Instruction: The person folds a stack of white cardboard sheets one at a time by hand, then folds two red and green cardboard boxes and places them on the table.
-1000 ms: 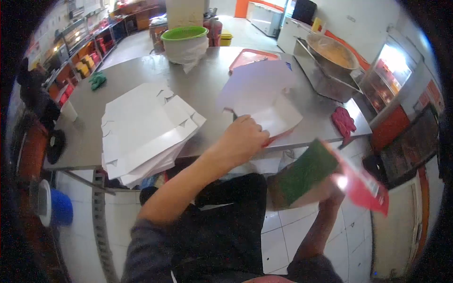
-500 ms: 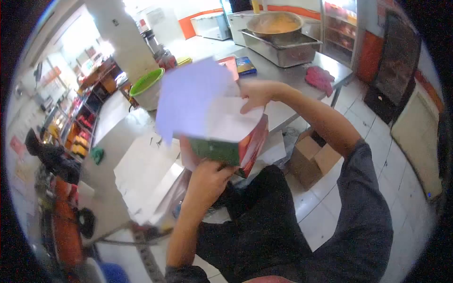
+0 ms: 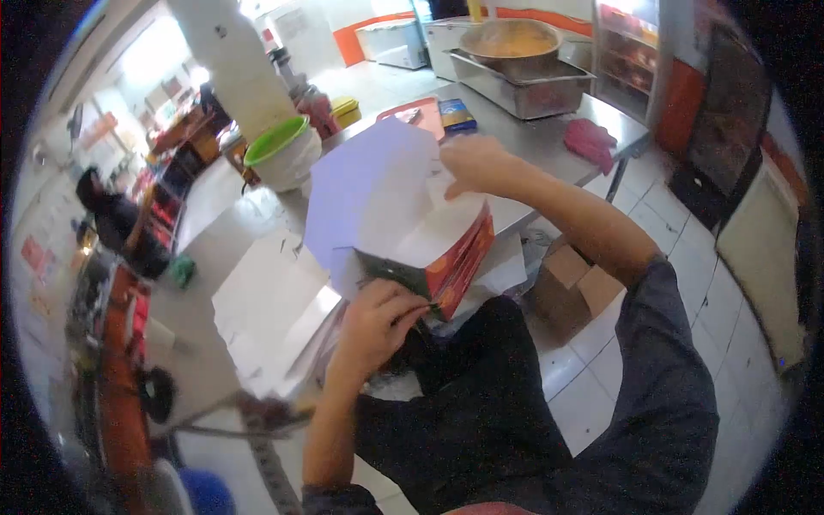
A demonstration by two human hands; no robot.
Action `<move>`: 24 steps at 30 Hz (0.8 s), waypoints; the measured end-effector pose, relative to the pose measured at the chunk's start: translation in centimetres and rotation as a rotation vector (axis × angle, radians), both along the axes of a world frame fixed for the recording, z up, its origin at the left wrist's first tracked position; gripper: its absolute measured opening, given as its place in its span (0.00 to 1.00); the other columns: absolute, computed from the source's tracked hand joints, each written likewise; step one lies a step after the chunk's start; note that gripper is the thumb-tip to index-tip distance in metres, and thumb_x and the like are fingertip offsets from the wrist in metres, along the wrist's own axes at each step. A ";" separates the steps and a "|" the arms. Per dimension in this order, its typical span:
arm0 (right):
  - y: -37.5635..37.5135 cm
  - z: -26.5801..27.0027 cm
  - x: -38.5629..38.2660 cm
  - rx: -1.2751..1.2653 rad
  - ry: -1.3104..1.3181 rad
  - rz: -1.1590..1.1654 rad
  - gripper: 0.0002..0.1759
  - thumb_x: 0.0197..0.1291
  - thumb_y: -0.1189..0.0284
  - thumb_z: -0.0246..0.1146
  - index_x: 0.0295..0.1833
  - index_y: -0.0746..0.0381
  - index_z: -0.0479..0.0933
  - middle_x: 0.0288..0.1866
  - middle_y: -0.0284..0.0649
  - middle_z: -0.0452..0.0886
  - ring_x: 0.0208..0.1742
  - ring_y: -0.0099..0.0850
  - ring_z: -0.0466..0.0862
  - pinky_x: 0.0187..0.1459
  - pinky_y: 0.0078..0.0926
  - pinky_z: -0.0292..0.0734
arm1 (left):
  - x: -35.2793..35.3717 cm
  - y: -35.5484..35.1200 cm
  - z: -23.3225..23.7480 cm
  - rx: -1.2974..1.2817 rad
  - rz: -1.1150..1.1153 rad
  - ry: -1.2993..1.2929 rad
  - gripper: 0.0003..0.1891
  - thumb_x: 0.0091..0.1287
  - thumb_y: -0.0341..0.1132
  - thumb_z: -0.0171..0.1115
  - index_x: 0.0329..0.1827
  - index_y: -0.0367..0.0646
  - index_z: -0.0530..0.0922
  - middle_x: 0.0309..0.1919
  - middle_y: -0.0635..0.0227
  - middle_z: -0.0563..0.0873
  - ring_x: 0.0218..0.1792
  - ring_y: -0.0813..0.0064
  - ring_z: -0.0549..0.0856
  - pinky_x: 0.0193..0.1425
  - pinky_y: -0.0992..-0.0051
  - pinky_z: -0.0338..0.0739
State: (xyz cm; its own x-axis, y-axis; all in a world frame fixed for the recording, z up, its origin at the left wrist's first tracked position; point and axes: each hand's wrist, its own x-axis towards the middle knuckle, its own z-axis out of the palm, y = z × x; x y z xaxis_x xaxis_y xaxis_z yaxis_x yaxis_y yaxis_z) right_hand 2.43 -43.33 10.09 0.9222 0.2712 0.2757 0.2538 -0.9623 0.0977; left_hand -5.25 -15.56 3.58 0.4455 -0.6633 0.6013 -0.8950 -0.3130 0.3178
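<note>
A half-folded cardboard box (image 3: 403, 184), white inside with red and green printing outside, stands above the near edge of the table before me. Its tall back panel looks pale violet and leans up and away. With fingers and thumb closed, my left hand (image 3: 378, 318) pinches the near lower corner, by the green and red side. Up at the far right wall, my right hand (image 3: 476, 167) has its fingers curled over the edge, the tips partly inside the box. On the left lies a pile of flat white cardboard sheets (image 3: 270, 305).
Toward the back of the metal table (image 3: 515, 146) are a pot of orange food (image 3: 511, 39) on a deep steel pan (image 3: 524, 90), a pink cloth (image 3: 590, 144), and a blue packet (image 3: 457, 116). A green-rimmed tub (image 3: 279, 150) stands left. Below is a brown carton (image 3: 571, 292). Another person (image 3: 124, 215) stands far left.
The back panel has swung up and away, so more of the white inside shows. My right hand still grips the far right edge; my left stays at the near corner.
</note>
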 end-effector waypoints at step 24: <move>6.8 -3.3 -12.8 0.456 -0.230 0.411 0.12 0.51 0.70 0.73 0.30 0.61 0.76 0.26 0.38 0.79 0.32 0.36 0.79 0.32 0.34 0.73 | -0.3 0.3 -1.4 -0.104 -0.082 -0.114 0.08 0.49 0.29 0.70 0.33 0.44 0.83 0.31 0.70 0.81 0.35 0.67 0.81 0.38 0.70 0.77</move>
